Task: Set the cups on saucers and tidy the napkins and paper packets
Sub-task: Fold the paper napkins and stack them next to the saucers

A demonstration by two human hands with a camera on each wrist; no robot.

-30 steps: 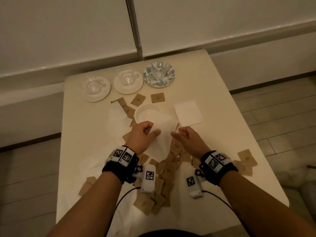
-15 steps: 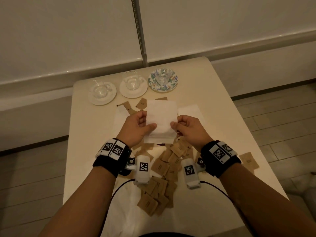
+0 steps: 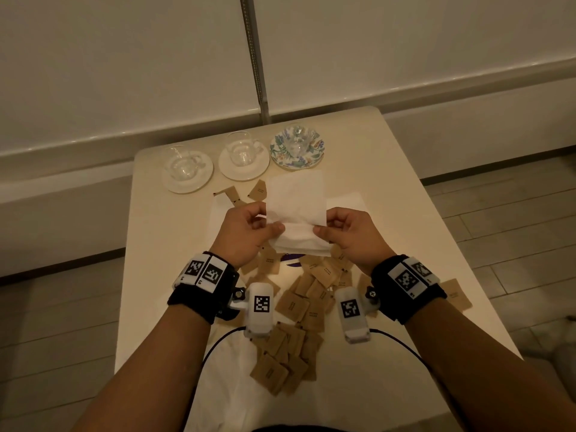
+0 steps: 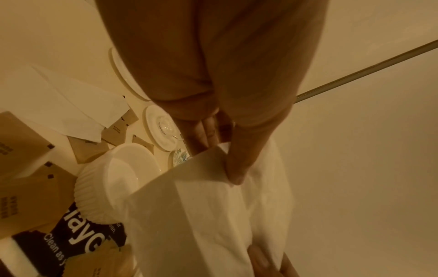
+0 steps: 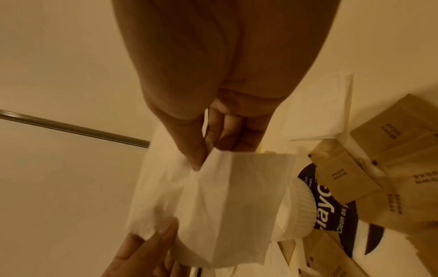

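Both hands hold a white paper napkin [image 3: 296, 201] up above the middle of the table. My left hand [image 3: 246, 232] pinches its left edge between thumb and fingers, and my right hand [image 3: 346, 232] pinches its right edge. The wrist views show the napkin [image 4: 213, 215] [image 5: 213, 196] part folded, hanging from the thumbs. Three glass cups [image 3: 243, 149] stand on saucers [image 3: 187, 185] along the far edge, the rightmost saucer [image 3: 314, 157] flowered. Brown sugar packets [image 3: 293, 307] lie scattered below the hands. Other napkins [image 3: 346, 199] lie flat on the table.
A white ribbed bowl [image 4: 113, 180] sits under the held napkin, beside a dark printed sachet [image 4: 78, 241]. A lone packet [image 3: 456, 294] lies near the table's right edge. A wall with a metal strip [image 3: 255, 57] rises behind the table [image 3: 389, 169].
The hands have lifted the napkin off the table and hold it spread upright between them; a second ago it lay crumpled over the bowl. The head view has shifted closer.
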